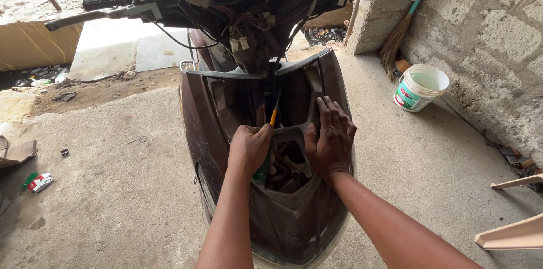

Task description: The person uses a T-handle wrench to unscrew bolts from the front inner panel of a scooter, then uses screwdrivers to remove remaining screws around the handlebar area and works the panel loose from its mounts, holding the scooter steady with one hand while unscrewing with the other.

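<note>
This is a rough, open-sided repair workshop for 2-wheelers. A maroon scooter point(294, 212) stands on the bare concrete floor point(124, 190) with its front panel removed, leaving bundled wiring and white connectors point(240, 40) exposed under the black handlebar point(107, 0). Unplastered grey block walls point(486, 37) enclose the right side, where a straw broom with a teal handle point(404, 26) leans beside a white plastic bucket point(419, 87). Scraps and litter lie about the dusty floor.

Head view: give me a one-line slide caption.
Left hand drives a screwdriver into a maroon scooter's opened front panel while the right hand braces the inner frame.
</note>
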